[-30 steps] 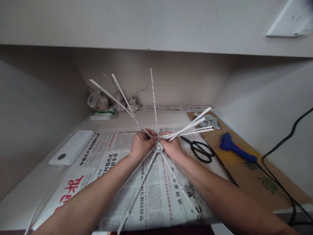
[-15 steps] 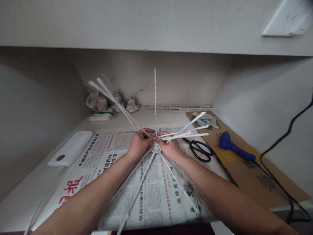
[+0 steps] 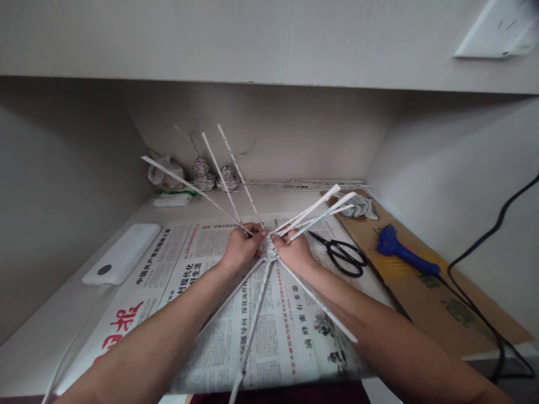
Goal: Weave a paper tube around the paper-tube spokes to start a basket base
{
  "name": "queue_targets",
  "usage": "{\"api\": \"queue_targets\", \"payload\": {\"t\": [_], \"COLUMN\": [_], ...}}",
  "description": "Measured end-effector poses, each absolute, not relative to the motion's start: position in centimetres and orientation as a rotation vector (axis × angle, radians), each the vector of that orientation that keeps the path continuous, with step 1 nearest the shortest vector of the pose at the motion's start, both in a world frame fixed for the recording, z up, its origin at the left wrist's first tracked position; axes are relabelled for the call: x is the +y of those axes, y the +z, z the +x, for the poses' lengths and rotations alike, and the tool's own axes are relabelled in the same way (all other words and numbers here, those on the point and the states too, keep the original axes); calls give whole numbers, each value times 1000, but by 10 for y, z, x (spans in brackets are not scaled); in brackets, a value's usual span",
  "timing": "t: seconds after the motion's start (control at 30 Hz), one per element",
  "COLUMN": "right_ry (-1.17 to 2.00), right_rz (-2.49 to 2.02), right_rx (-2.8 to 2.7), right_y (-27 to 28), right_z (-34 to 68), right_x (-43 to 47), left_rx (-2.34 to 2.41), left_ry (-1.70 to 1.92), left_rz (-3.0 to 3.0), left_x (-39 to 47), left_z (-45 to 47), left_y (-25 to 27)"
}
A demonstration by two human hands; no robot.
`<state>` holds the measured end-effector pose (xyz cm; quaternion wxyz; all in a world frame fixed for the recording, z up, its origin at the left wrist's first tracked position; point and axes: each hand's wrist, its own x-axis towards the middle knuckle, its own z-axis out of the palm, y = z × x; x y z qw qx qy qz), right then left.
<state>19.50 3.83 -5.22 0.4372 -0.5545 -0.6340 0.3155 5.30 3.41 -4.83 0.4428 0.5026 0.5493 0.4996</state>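
Note:
Between my two hands is a small woven paper piece (image 3: 270, 250), with several rolled newspaper strips radiating from its round centre. My left hand (image 3: 245, 244) pinches its left edge; three strips fan up and left from there. My right hand (image 3: 293, 248) grips the right edge, where a bundle of paper strips (image 3: 322, 210) points up and right between its fingers. Three more strips, one of them this long paper strip (image 3: 252, 331), run down toward me over the newspaper (image 3: 227, 359). The fingertips partly hide the woven centre.
Black scissors (image 3: 346, 257) lie right of my hand. Beyond them a blue glue gun (image 3: 406, 255) with a black cord rests on cardboard (image 3: 425, 306). At left is a white power bank (image 3: 121, 253). Along the back stand two woven gourd shapes (image 3: 228, 179) beside paper rods (image 3: 303, 184).
The strip that stood upright has swung left, beside the left-hand strips, which have spread apart. The right-hand strips have shifted closer together, and the lower strips have turned rightward.

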Motion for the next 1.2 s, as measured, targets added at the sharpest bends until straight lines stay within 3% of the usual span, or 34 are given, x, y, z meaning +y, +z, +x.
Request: {"api": "queue_targets", "payload": {"t": [0.67, 0.97, 1.2], "right_ry": [773, 1148, 1132], "right_rz": [-1423, -1267, -1277], "right_rx": [-1575, -1297, -1232], "right_y": [-57, -65, -63], "right_z": [195, 192, 192], "right_x": [40, 45, 44], "left_rx": [1272, 1227, 1241], "left_ry": [1212, 1357, 1216], "left_rz": [1022, 1040, 937], "left_x": [35, 35, 39], "left_z": [53, 54, 47], "left_y": [-48, -45, -42]}}
